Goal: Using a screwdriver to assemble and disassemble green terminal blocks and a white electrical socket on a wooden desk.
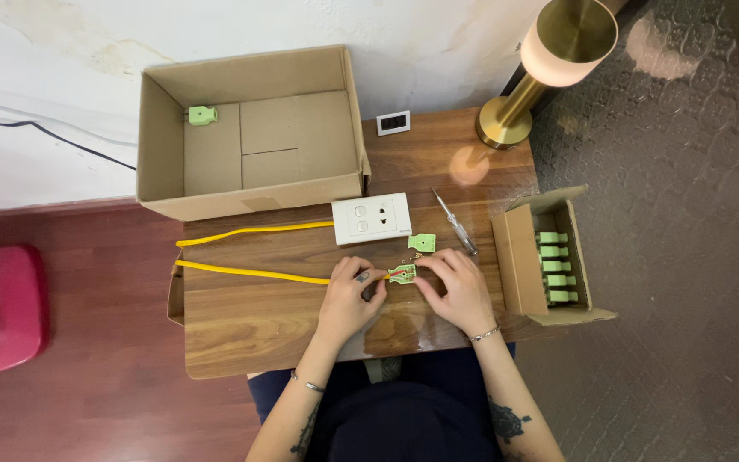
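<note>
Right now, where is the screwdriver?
In the head view, the screwdriver lies on the table, right of the white socket, beside the small box.

Both forearms rise from the bottom centre of the frame and converge toward the middle. The left hand (351, 295) lies palm down, fingers curled inward in a pinch, a bracelet on its wrist. The right hand (459, 287) is angled leftward, fingertips bent in a pinch close to the left hand's, a bracelet at its wrist.
</note>
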